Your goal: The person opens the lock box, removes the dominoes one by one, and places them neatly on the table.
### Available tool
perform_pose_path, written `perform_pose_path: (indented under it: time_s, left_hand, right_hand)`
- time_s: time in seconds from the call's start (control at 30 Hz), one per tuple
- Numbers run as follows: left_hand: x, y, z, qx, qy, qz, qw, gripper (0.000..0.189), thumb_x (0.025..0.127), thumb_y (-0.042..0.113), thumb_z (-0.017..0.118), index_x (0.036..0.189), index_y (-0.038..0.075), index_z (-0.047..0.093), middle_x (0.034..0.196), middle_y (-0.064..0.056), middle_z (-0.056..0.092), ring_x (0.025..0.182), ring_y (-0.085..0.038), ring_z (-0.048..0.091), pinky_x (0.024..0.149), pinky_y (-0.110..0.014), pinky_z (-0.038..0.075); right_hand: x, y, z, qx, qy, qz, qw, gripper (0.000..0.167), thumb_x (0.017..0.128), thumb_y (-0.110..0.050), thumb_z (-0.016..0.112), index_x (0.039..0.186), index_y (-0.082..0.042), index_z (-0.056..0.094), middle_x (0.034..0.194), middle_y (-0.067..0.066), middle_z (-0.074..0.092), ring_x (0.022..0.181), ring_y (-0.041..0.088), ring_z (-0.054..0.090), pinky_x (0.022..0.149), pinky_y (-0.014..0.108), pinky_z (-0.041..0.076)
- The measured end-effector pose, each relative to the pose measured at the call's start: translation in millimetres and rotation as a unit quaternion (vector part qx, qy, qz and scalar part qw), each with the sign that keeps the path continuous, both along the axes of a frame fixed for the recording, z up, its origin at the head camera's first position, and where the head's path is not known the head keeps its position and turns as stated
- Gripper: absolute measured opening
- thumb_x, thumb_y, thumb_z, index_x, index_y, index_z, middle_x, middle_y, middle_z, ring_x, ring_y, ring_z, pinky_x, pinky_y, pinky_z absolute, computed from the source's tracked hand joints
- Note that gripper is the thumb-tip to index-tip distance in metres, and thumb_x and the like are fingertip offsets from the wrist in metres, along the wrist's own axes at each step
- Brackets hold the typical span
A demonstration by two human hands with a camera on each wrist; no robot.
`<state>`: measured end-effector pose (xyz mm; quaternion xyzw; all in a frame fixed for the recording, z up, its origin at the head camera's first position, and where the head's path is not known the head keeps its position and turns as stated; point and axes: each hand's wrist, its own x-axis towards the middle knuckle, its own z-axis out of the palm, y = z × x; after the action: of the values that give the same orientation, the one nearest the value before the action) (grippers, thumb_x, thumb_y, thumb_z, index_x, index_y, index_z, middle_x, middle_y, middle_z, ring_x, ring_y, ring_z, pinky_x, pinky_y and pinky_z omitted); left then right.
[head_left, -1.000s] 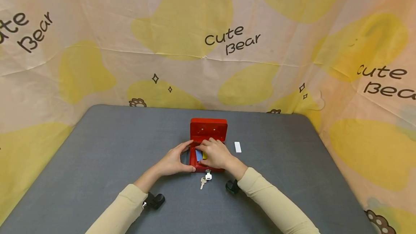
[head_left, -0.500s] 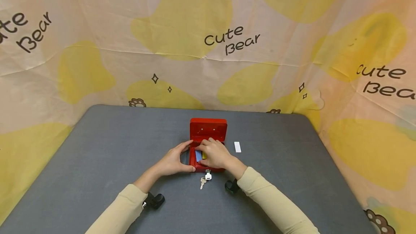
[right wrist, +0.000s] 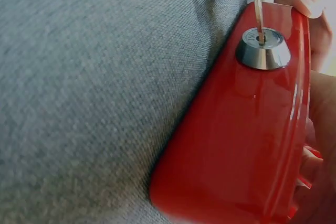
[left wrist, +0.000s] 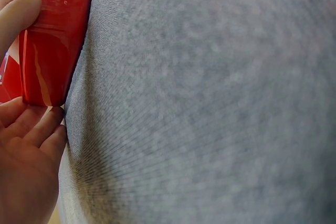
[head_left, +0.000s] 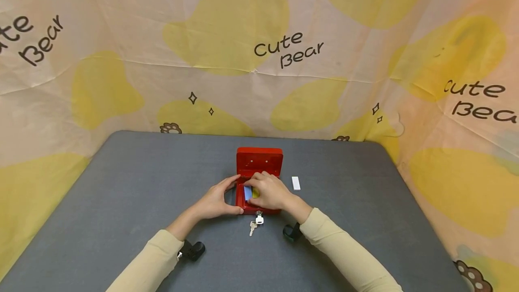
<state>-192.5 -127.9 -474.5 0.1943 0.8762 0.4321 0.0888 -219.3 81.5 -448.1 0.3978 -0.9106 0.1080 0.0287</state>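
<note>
A red metal cash box (head_left: 260, 161) stands on the table with its lid raised. My left hand (head_left: 211, 202) holds the box by its left side, thumb at the front corner and fingers along the side. My right hand (head_left: 270, 191) reaches into the box with bent fingers. Its thumb and index finger lie around a small flat blue piece (head_left: 248, 193) and a yellow piece (head_left: 255, 193); whether they pinch either one is hidden. A key (right wrist: 258, 11) sits in the round lock (right wrist: 264, 51) on the front wall, and a second key (head_left: 253, 228) hangs from its ring.
A small white block (head_left: 296, 183) lies on the grey table (head_left: 344, 170), just right of the box. Black wrist-worn devices (head_left: 192, 250) hang beneath both forearms. A patterned cloth (head_left: 227, 89) encloses the table at the back and sides.
The right wrist has shifted slightly to the right, and the blue and yellow pieces look a little different between its fingers. The left hand and the box stay in place.
</note>
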Motion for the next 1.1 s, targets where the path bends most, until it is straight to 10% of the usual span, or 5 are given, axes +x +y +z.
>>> perform_pose_path:
  time_s: [1.1]
  left_hand:
    - [1.4, 0.7, 2.4, -0.002, -0.013, 0.008, 0.9999, 0.09, 0.067, 0.033, 0.081, 0.142, 0.016, 0.034, 0.14, -0.007, 0.042, 0.125, -0.026, 0.046, 0.101, -0.047, 0.038]
  right_hand:
    - [5.4, 37, 21.0, -0.03, -0.025, -0.02, 0.999, 0.043, 0.077, -0.034, 0.071, 0.116, -0.018, 0.063, 0.108, 0.0, 0.06, 0.096, 0.014, 0.053, 0.083, 0.031, 0.049]
